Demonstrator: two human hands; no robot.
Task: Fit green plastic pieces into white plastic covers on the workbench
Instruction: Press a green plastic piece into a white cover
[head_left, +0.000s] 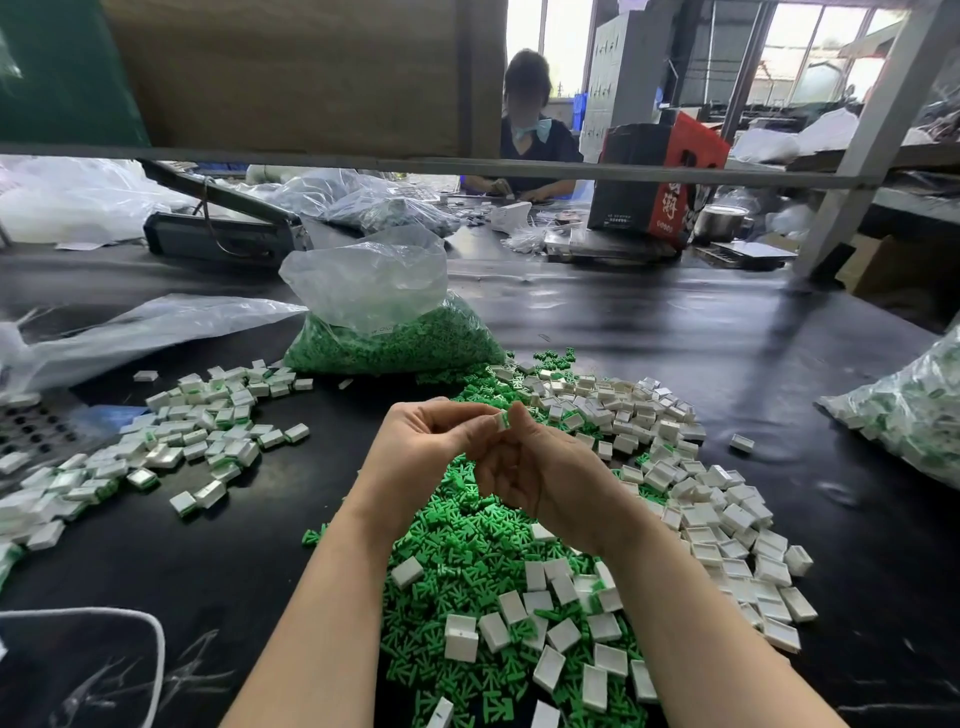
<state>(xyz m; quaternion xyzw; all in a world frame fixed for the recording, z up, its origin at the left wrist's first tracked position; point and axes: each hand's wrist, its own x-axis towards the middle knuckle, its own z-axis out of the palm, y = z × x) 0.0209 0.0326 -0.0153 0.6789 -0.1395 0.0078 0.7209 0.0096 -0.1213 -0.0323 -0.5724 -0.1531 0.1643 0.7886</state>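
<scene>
Both my hands meet above the middle of the black workbench (727, 332). My left hand (431, 441) and my right hand (540, 467) together pinch one small white cover with a green piece (502, 420) between their fingertips. Under my forearms lies a heap of loose green plastic pieces (467, 561). Empty white covers (717, 519) are piled to the right and scattered over the heap's near part. At the left spreads a pile of white covers with green showing in them (197, 431).
A clear bag of green pieces (384, 338) stands behind the heap. Another bag holding white and green parts (909, 410) lies at the right edge. Crumpled plastic film (145, 327) lies at the left. A person (530, 130) works at the bench's far side, beside a red and black box (654, 176).
</scene>
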